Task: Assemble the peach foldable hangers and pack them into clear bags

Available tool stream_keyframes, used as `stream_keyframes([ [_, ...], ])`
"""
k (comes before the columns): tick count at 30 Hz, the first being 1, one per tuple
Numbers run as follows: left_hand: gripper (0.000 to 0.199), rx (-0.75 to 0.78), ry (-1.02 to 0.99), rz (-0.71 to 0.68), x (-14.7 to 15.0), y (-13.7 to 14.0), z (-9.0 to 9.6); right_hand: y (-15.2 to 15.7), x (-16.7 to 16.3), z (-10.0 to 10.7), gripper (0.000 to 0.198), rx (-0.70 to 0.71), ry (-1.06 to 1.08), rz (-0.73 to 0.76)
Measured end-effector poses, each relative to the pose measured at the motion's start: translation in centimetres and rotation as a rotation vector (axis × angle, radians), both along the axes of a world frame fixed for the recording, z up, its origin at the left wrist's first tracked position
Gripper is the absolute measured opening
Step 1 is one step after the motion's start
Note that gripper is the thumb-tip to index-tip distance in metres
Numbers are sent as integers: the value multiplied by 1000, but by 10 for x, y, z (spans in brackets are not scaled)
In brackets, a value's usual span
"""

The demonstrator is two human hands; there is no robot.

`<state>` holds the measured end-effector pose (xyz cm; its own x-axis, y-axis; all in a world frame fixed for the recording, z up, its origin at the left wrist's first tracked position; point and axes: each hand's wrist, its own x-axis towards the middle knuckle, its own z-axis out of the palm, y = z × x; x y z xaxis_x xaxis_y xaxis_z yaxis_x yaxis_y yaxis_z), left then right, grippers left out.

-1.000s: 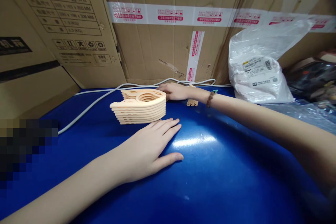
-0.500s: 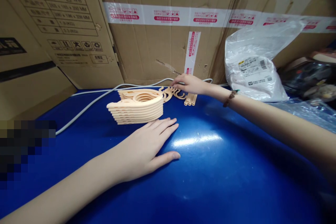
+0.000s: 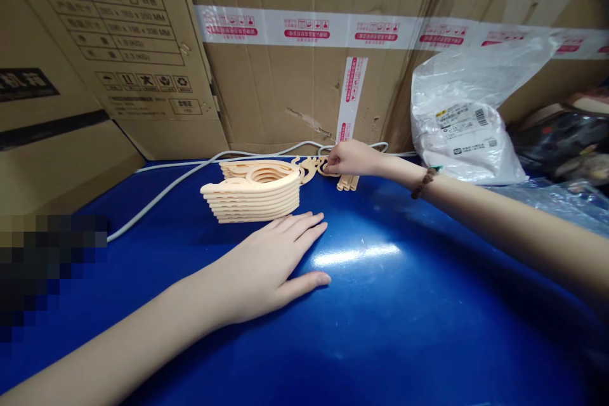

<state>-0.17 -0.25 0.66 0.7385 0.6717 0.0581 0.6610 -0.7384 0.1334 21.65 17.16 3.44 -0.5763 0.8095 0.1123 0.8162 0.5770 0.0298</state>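
A neat stack of beige plastic folding-hanger arms point(image 3: 254, 198) stands left of centre on the blue table point(image 3: 409, 323). Just in front of it, my left hand point(image 3: 280, 260) lies flat, palm down, fingers stretched out and thumb apart. Farther back, my right hand point(image 3: 354, 157) has its fingers pinched together at a beige curved hook point(image 3: 329, 172); the fingertips partly cover it. More beige hooks point(image 3: 308, 169) lie between that hand and the stack. Several short beige bars point(image 3: 349, 183) lie under and in front of my right wrist.
Cardboard boxes point(image 3: 266, 89) form a wall behind the table, with another box point(image 3: 143, 44) at the left. A grey cable point(image 3: 157, 196) runs along the back. A white plastic bag point(image 3: 469, 133) with a label stands at the back right, near clear plastic wrap point(image 3: 561, 203).
My right hand has moved slightly right, and its fingers have curled into a pinch at a hook. My left hand stays flat; the whole view has shifted a little.
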Motion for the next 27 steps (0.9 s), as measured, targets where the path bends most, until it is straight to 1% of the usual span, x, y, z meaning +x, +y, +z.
stream_keyframes([
  [4, 70, 30, -50, -7, -1, 0, -3, -3, -3, 1, 30, -3, 28, -45],
  [9, 69, 29, -61, -17, -1, 0, -2, -10, -8, -1, 23, 37, 85, -116],
  [12, 69, 37, -58, -17, -1, 0, -2, -14, -8, 1, 23, 110, 138, -200],
  [16, 68, 52, -68, -17, -2, -1, -5, -23, -2, 15, 27, 246, 205, -263],
  [20, 67, 64, -76, -14, -2, -1, -6, -46, 12, 27, 25, 385, 230, -222],
  [22, 65, 65, -72, -18, -2, -2, -6, -62, 22, 29, 20, 503, 208, -158],
  [24, 61, 61, -66, -39, -1, -3, -4, -78, 34, 28, 17, 574, 172, -88],
  [27, 51, 65, -90, -98, 3, -5, 0, -100, 49, 25, 10, 532, 135, 12],
])
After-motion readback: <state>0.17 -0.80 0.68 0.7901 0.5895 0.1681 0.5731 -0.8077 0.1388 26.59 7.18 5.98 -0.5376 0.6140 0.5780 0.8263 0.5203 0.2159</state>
